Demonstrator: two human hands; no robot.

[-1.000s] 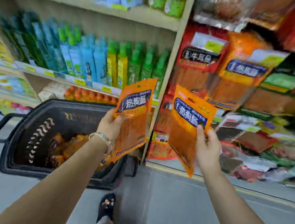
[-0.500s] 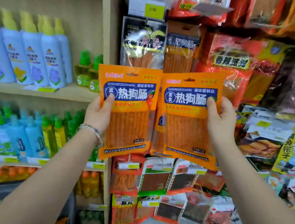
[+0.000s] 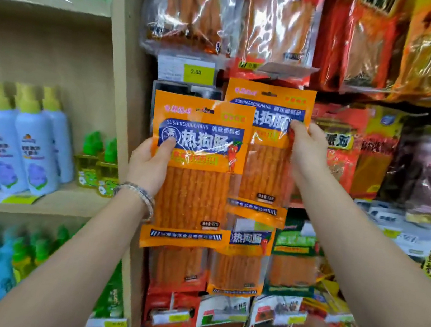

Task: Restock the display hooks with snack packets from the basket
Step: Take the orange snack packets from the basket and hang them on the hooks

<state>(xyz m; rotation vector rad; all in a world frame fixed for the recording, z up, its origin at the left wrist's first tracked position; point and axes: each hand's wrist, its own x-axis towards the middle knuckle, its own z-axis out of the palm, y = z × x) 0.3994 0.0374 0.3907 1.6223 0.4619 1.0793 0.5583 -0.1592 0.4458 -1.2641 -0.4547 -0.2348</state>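
The left hand (image 3: 147,165) is gripping a flat orange plastic snack packet (image 3: 193,196) by its left edge, fingers (image 3: 167,144) closed on it with the thumb pressing the blue label, and is holding it upright in front of the wall of hanging snack packets (image 3: 363,45). The right hand (image 3: 308,151) is pinching a second matching orange packet (image 3: 264,164) at its right edge. It is holding this one higher, top edge near the yellow price tag (image 3: 198,72), lower left part lying behind the first packet.
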